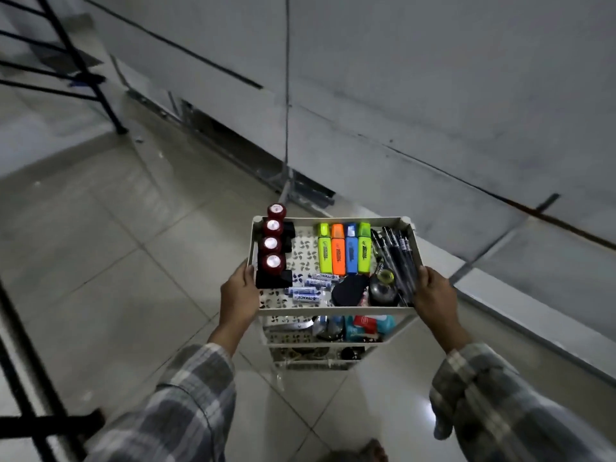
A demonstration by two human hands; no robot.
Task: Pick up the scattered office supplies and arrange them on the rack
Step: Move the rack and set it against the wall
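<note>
Now cream three-tier rack (330, 310), top tray packed with highlighters (344, 249), gripped at sides by left hand (237, 295) and right hand (433, 293).

The scene is taken by a single wide-angle camera worn on the head, directed forward and steeply downward. The rack (328, 220) is viewed from above and from its near side, so that the top tray is looked into almost squarely, while only front strips of the lower tiers are seen below its near edge. It is framed low and slightly right of centre, within arm's reach: its left edge is gripped by the left hand (238, 291), its right edge by the right hand (433, 293). Beyond the far edge, the floor (100, 245) and wall (433, 78) are bent by the lens.
</note>
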